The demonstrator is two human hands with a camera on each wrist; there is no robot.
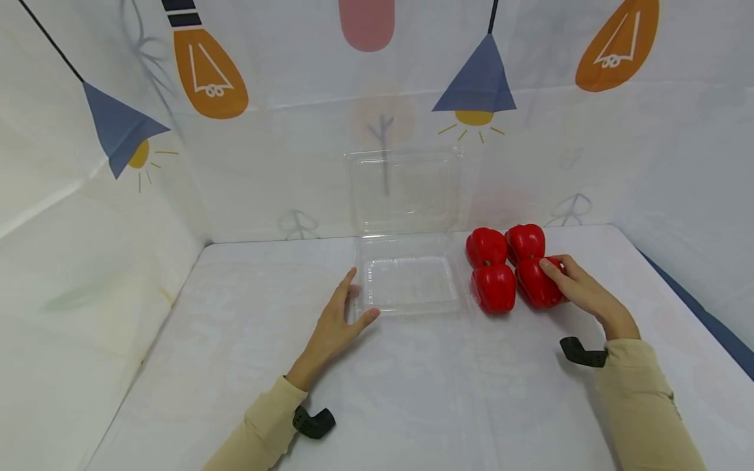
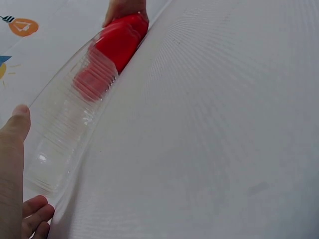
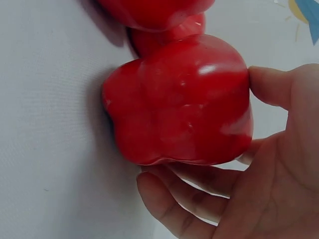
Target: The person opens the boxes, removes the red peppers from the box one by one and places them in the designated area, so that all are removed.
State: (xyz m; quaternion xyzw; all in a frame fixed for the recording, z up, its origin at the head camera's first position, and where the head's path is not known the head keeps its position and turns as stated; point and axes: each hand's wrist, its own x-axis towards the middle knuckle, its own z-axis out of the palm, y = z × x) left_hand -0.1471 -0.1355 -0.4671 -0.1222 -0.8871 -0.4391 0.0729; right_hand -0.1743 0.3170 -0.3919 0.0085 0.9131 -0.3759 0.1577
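At the right of the head view, my right hand (image 1: 592, 297) grips the near-right red bell pepper (image 1: 535, 286), thumb on top. In the right wrist view, the thumb presses one side of this bell pepper (image 3: 182, 107) and the fingers curl along the other. Three more red bell peppers (image 1: 493, 288) sit close against it in two rows. My left hand (image 1: 334, 330) is beside the left front corner of a clear plastic clamshell box (image 1: 412, 307), thumb and fingers spread. The box's lid (image 1: 406, 190) stands raised at the back. No bell pepper lies inside the box.
A white cloth covers the table (image 1: 412, 392). Right behind the box and peppers rises a white curtain (image 1: 283, 163) printed with lamps and bulbs, and it also hangs along both sides. A black wrist mount (image 1: 314, 422) sticks out from the left sleeve, another (image 1: 582, 353) from the right.
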